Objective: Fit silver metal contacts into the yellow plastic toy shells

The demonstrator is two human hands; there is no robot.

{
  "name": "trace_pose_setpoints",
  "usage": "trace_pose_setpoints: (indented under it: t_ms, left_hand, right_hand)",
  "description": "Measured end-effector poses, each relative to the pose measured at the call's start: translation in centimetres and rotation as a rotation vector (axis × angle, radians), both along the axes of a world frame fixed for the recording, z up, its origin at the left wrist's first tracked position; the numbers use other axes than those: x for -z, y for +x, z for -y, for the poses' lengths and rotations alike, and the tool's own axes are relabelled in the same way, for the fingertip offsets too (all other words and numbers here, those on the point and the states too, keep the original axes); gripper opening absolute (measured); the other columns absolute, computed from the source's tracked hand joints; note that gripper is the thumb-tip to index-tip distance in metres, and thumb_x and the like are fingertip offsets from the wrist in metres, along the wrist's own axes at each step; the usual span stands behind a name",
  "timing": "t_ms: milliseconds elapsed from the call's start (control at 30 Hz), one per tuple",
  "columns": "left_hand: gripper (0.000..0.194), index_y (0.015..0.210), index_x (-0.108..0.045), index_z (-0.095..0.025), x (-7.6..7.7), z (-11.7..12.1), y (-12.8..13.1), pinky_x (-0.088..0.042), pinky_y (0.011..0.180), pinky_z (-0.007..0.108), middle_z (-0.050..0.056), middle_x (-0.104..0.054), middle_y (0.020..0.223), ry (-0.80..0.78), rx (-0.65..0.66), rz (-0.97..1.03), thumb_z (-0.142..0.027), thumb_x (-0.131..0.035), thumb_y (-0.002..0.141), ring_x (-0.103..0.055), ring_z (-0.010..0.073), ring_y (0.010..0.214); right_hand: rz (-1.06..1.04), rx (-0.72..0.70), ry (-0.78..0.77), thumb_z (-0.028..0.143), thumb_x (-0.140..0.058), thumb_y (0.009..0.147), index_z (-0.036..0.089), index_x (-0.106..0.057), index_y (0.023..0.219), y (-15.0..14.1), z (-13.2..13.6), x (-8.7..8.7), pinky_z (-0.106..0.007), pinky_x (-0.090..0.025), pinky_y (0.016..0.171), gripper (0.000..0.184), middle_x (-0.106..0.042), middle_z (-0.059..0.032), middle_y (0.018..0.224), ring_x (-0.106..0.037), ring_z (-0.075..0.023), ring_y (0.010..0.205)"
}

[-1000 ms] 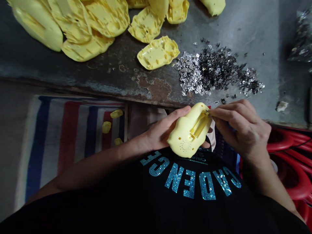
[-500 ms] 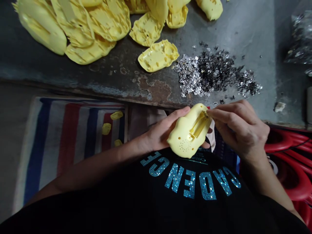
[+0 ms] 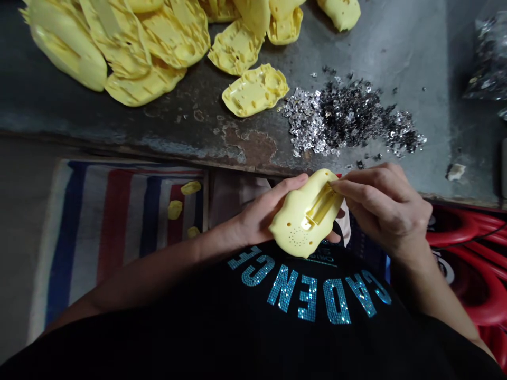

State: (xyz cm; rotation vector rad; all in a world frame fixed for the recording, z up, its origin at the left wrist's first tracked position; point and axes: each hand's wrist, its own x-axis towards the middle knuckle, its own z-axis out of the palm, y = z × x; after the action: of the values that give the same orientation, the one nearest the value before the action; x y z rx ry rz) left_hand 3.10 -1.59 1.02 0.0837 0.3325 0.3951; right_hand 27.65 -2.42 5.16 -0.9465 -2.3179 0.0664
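Note:
My left hand (image 3: 263, 214) is wrapped round a yellow plastic shell (image 3: 291, 214), tilted in front of my chest. A long battery compartment (image 3: 320, 207), a ring of small holes and a few screw holes show on its upper face. The thumb lies along the far left edge; other fingertips come round the right side. My right hand (image 3: 386, 203) is closed in a pinch, its fingertips pressed at the compartment's far end. They hide whatever is between them. Just beyond, a heap of small metal contact plates (image 3: 348, 116) lies on the table.
Several yellow shells (image 3: 138, 42) are piled on the grey table (image 3: 170, 121) at far left, with one half shell (image 3: 256, 91) apart. A bag of metal parts (image 3: 489, 58) stands far right. Red ring-shaped things (image 3: 471, 274) are below right; yellow pieces (image 3: 175, 209) lie on striped cloth (image 3: 113, 221).
My right fingertips have moved slightly left, further over the compartment's far end. A small metal spring visible there earlier is now covered. The shell has barely shifted.

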Motion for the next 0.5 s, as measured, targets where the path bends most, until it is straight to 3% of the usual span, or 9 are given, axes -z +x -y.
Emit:
trace_pose_setpoints:
  t_ms: [267, 500]
  left_hand:
    - [0.061, 0.145, -0.07, -0.011, 0.37, 0.21, -0.09, -0.073, 0.098, 0.05, 0.019, -0.089, 0.116, 0.078, -0.017, -0.03, -0.059, -0.055, 0.11, -0.09, 0.0349, 0.097]
    - [0.074, 0.161, -0.065, -0.012, 0.86, 0.52, -0.12, -0.072, 0.079, 0.037, 0.021, -0.088, 0.128, 0.23, -0.026, -0.022, -0.065, -0.067, 0.109, -0.09, 0.0343, 0.1]
  right_hand:
    - [-0.001, -0.003, 0.01, 0.006, -0.079, 0.103, 0.022, -0.08, 0.132, 0.15, 0.01, 0.4, -0.044, -0.057, 0.079, 0.033, -0.086, -0.0095, 0.114, -0.072, -0.0241, 0.087]
    - [-0.239, 0.052, -0.265, 0.008, -0.084, 0.1, 0.031, -0.085, 0.119, -0.12, -0.42, -0.56, -0.041, -0.063, 0.082, 0.03, -0.084, -0.0048, 0.108, -0.081, -0.0252, 0.095]
